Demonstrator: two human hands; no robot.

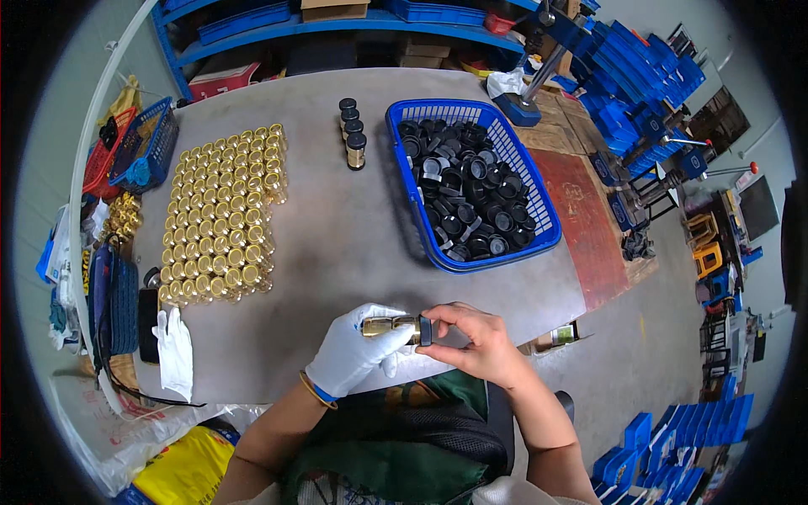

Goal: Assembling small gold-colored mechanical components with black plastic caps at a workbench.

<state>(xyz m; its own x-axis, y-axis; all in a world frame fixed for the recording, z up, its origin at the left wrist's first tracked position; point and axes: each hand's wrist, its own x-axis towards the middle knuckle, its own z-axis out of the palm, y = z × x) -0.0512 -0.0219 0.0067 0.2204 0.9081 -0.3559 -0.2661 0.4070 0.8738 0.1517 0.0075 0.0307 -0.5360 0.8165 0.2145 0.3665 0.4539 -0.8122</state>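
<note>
Near the table's front edge, my left hand (347,347), in a white glove, is wrapped round a small gold cylinder (383,326) lying sideways. A black cap (425,330) sits at the cylinder's right end. The bare fingers and thumb of my right hand (477,341) pinch this cap. Whether the cap is fully seated I cannot tell. Further off, a short row of black-capped gold cylinders (356,158) stands upright. To the right of them, a blue plastic basket (474,268) holds many loose black caps (475,194).
Left on the grey table (328,244) stands a dense block of gold-topped cylinders (220,219). A spare white glove (174,353) and a dark phone-like slab (149,324) lie at the left edge. A hand press (518,109) stands far right; blue shelving (337,32) runs behind.
</note>
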